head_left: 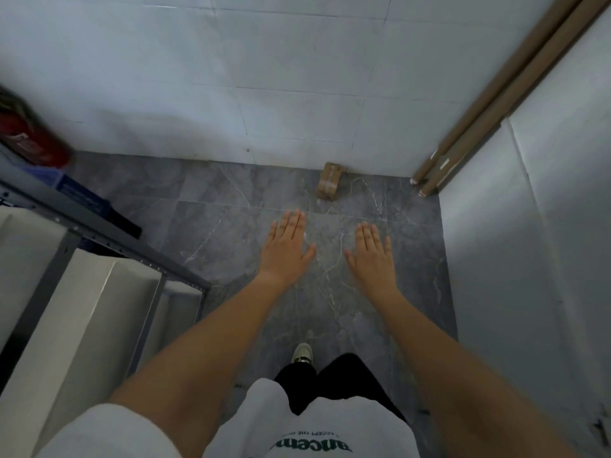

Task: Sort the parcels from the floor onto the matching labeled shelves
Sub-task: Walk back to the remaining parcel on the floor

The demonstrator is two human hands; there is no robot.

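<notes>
Against the wall, one small parcel (pixel 328 180) waits on the floor, both hands empty above it.

Head view: the parcel, brown and taped, lies at the foot of the wall (pixel 281 110), beside two cardboard tubes (pixel 469 133) leaning in the corner. Nearer than the parcel, the left hand (pixel 284 247) and right hand (pixel 372 256) hover flat, fingers spread, holding nothing. Shelves (pixel 99 259) stand well left of the parcel. The step looks like the reach; next calls for bending forward to grasp it, then reading its label.

Storeroom — metal shelving (pixel 109 239), parcel (pixel 328 181)
</notes>
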